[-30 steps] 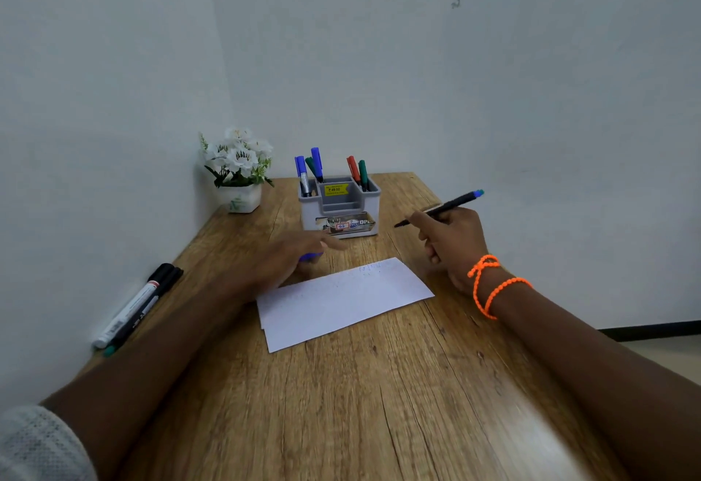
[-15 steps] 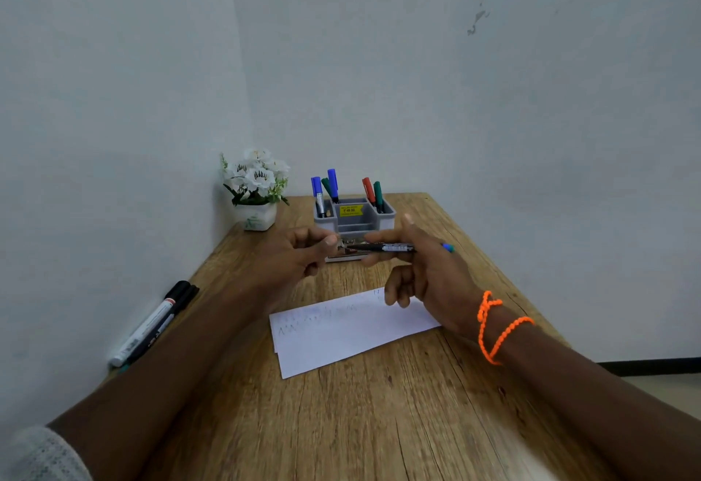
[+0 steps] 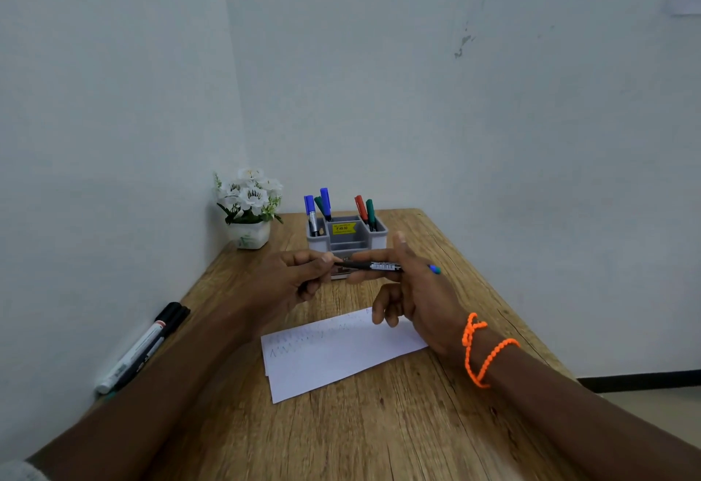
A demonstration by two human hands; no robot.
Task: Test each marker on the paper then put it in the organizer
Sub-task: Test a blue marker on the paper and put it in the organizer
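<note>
My right hand [image 3: 423,293] holds a black marker [image 3: 384,266] level above the table, its blue end pointing right. The fingers of my left hand [image 3: 290,277] pinch the marker's left end; what lies inside them is hidden. Both hands hover in front of the grey organizer [image 3: 380,236], where several blue, green and red markers [image 3: 325,200] stand upright. Below the hands a white paper [image 3: 333,357] with faint zigzag lines lies on the wooden table [image 3: 379,435].
Two more markers [image 3: 141,348], one white-bodied and one black, lie along the left wall. A white pot of white flowers [image 3: 248,211] stands in the back left corner. The table's right edge runs close to the right wall.
My left hand rose from the table and came to the marker's left end. My right hand turned the marker level. The view tilted up slightly.
</note>
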